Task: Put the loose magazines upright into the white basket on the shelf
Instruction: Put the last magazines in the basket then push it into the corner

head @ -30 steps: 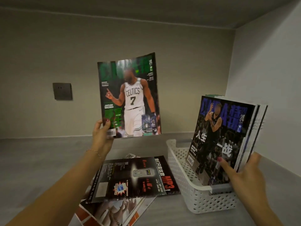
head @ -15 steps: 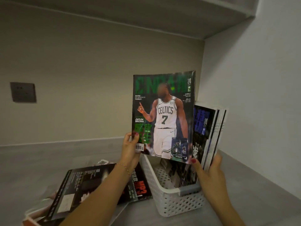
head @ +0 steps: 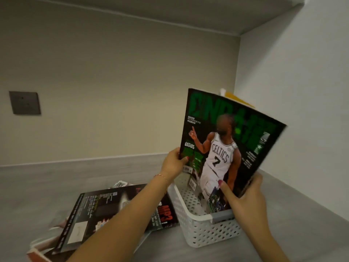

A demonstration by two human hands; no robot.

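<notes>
- Step: the Celtics magazine [head: 222, 148] is going into the white basket [head: 200, 224], lower edge already inside, leaning right.
- Left hand [head: 174, 165] pinches its left edge; right hand [head: 245, 197] pinches the lower right.
- Next, I judge: seat it upright, then take the loose magazines [head: 105, 210] lying left.

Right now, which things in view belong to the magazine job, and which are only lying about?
Job:
green Celtics magazine
white basket
loose magazines on the shelf
left hand
right hand

Lying about:
dark wall plate
</notes>
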